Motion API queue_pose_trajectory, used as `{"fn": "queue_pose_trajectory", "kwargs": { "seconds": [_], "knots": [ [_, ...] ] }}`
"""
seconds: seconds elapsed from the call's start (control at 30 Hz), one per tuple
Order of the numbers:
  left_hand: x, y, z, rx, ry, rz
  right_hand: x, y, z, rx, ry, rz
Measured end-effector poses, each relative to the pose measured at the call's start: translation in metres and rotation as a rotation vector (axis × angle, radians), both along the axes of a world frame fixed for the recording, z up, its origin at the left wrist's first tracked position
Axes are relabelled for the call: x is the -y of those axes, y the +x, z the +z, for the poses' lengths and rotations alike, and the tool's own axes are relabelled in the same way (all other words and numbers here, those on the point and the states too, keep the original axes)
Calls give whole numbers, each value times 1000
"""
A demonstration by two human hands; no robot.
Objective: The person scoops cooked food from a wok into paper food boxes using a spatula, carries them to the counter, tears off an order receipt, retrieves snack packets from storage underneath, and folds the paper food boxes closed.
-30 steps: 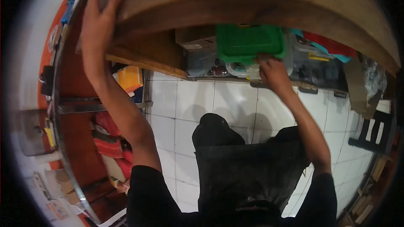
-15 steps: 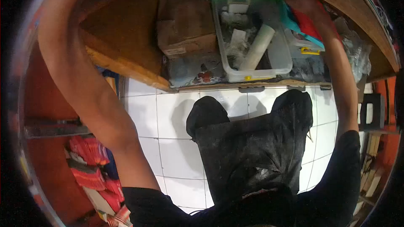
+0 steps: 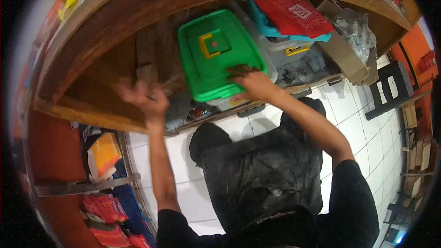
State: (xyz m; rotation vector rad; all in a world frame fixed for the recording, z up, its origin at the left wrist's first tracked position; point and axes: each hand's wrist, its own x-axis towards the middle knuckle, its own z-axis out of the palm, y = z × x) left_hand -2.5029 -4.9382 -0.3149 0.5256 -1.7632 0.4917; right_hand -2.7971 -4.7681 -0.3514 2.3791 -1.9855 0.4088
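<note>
A green lid with a yellow handle covers the clear plastic box on the low wooden shelf. My right hand grips the lid's front right part, its fingers on top and its thumb down by the front rim. The yellow clip there is partly hidden by the hand. My left hand is in the air left of the box, smeared by motion, with its fingers apart and nothing visible in them. The box's contents are hidden under the lid.
Right of the box stands another clear box with a turquoise lid, a red bag on top. Crumpled clear plastic and cardboard lie farther right. The thick wooden edge overhangs the shelf. Red packets sit lower left.
The green lid, earlier behind the uncovered box, now lies over it. My right hand has come forward onto the lid. My left hand has come down into view. The camera view has shifted.
</note>
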Motion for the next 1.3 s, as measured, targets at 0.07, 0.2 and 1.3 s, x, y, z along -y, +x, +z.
{"fn": "queue_pose_trajectory", "kwargs": {
  "seconds": [0.07,0.2,1.3],
  "knots": [
    [3,-4,-94,175,428,20,-6,-19,16,180,85,-49],
    [76,14,-139,261,553,327,9,-153,31,-231,-340,-381],
    [91,28,-43,805,1022,651,-6,-320,112,-38,-546,-334]
  ]
}}
